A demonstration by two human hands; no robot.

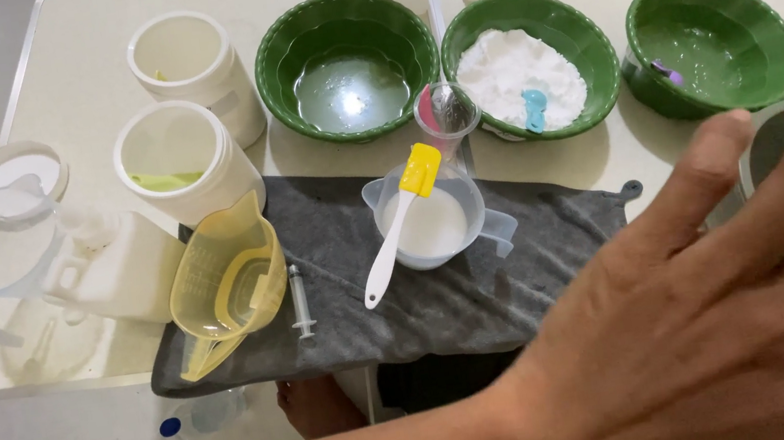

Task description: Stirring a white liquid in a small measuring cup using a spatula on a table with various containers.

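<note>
Cream folding table (81, 79), grey towel (482, 289) (rumpled), three green bowls, left hand (727, 307) spread open, holding nothing

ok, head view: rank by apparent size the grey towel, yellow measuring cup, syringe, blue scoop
1. grey towel
2. yellow measuring cup
3. syringe
4. blue scoop
The scoop lies farther from the camera, half sunk in powder, so the last two are unsure.

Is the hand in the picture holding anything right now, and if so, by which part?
Nothing is held. The one hand in view is open with fingers spread, above the table edge near the grey towel.
</note>
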